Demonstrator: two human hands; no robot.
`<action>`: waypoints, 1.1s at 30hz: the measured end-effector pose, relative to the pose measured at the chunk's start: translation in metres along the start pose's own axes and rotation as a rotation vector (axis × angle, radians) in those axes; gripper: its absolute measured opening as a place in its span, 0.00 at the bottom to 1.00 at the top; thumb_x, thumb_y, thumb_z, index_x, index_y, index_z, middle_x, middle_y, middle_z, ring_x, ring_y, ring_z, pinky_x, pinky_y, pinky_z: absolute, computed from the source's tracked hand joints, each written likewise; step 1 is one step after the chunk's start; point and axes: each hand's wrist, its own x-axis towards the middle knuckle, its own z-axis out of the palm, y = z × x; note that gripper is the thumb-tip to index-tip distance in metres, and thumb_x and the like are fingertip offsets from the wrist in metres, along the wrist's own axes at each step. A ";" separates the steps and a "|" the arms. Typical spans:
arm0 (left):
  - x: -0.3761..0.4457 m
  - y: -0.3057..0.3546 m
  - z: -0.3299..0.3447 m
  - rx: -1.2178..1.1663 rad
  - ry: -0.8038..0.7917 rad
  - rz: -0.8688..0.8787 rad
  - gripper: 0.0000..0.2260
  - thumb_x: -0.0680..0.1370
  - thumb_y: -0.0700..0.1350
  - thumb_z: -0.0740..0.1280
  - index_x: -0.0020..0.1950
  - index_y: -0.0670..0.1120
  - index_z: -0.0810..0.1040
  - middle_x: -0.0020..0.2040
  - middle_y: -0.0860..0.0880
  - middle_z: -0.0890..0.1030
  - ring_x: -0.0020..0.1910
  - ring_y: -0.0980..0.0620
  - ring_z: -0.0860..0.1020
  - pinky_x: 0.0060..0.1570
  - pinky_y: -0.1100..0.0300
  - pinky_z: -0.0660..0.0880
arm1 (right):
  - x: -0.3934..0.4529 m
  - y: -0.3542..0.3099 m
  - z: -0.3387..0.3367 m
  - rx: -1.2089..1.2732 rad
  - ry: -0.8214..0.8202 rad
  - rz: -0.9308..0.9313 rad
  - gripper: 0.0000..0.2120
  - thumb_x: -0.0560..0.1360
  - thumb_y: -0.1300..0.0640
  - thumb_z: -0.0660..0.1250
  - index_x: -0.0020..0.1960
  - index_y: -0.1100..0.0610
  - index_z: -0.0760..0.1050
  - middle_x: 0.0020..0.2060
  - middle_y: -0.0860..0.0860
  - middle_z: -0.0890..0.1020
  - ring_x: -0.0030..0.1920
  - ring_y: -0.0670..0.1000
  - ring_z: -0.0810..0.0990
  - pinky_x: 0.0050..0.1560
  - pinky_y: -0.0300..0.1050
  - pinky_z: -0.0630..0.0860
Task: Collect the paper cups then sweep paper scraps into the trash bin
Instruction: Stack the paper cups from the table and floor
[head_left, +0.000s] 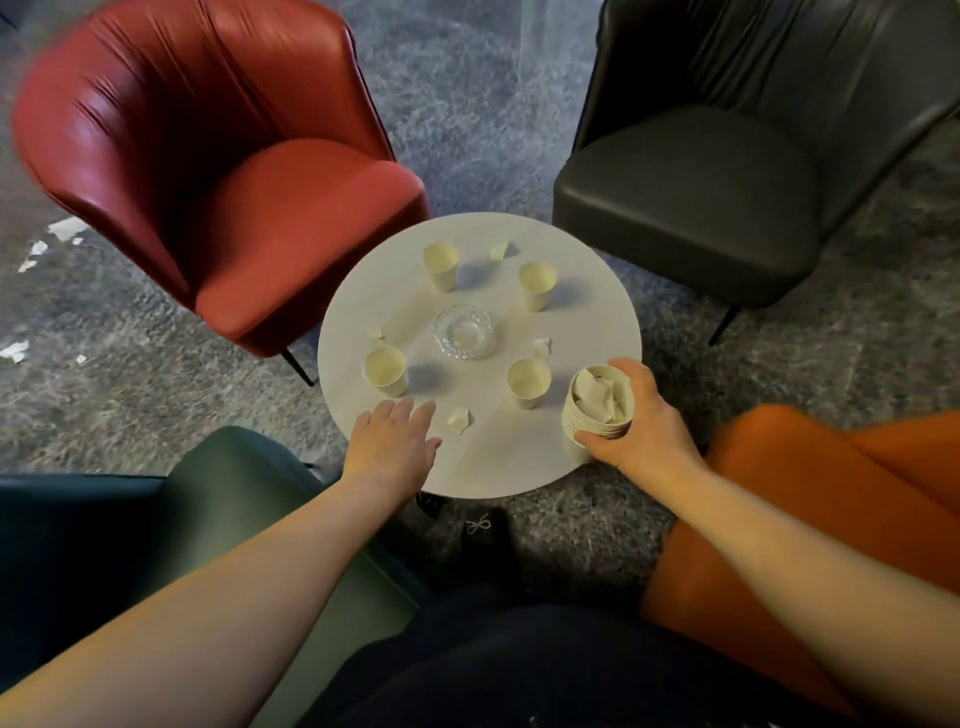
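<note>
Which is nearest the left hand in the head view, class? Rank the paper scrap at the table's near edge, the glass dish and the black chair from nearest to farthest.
1. The paper scrap, just right of the left hand on the near edge.
2. The glass dish, at the table's centre.
3. The black chair, beyond the table's far right.

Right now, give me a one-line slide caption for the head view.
Right hand grips a stack of paper cups holding scraps; open left hand reaches toward four loose cups on the round white table.
</note>
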 end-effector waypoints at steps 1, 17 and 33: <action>0.009 -0.002 0.000 -0.002 -0.001 0.005 0.24 0.82 0.56 0.56 0.76 0.51 0.60 0.74 0.48 0.66 0.70 0.45 0.65 0.65 0.50 0.64 | 0.007 0.000 0.001 -0.002 -0.002 0.012 0.40 0.63 0.51 0.78 0.66 0.39 0.58 0.55 0.44 0.74 0.52 0.46 0.73 0.48 0.40 0.68; 0.129 -0.089 0.014 -0.119 -0.136 -0.042 0.37 0.75 0.57 0.70 0.78 0.54 0.55 0.79 0.47 0.54 0.74 0.43 0.57 0.69 0.48 0.62 | 0.121 -0.005 0.038 -0.054 0.140 0.197 0.41 0.62 0.51 0.80 0.63 0.34 0.57 0.46 0.35 0.70 0.46 0.42 0.72 0.37 0.28 0.63; 0.164 -0.058 0.023 -0.409 -0.151 -0.049 0.33 0.75 0.46 0.71 0.76 0.52 0.59 0.70 0.46 0.63 0.65 0.43 0.66 0.58 0.48 0.73 | 0.165 0.014 0.029 -0.108 0.114 0.228 0.43 0.62 0.51 0.79 0.67 0.39 0.55 0.59 0.49 0.74 0.52 0.45 0.71 0.48 0.41 0.68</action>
